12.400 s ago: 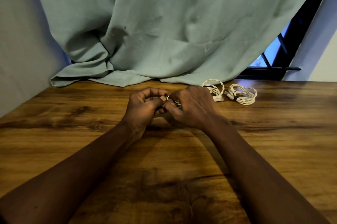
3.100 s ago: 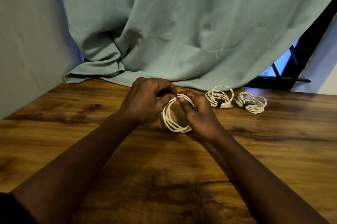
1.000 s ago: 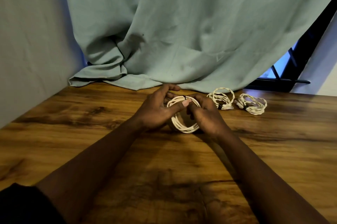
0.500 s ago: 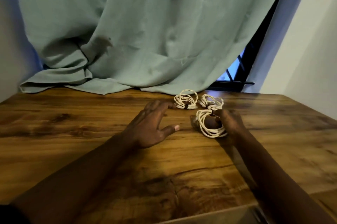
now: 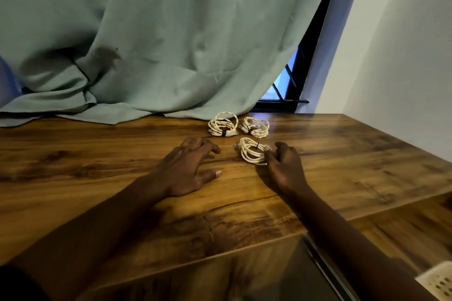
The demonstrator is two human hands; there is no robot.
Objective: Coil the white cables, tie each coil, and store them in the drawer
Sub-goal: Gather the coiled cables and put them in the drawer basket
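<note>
My left hand (image 5: 190, 168) rests slack on the wooden table (image 5: 97, 166), fingers spread, holding nothing. My right hand (image 5: 285, 168) sits at the nearest coil (image 5: 250, 152), which lies flat on the table, thumb tip on its right rim (pinching or merely touching, I cannot tell). Just beyond lie the far-left coil (image 5: 223, 125) and far-right coil (image 5: 255, 127), both tied, by the curtain (image 5: 171, 43).

Before me a wooden table (image 5: 97, 166) runs out to a pale green curtain (image 5: 171, 31) pooled on its far edge, with a dark window frame (image 5: 293, 85) far right and a white perforated basket (image 5: 437, 281) near right.
</note>
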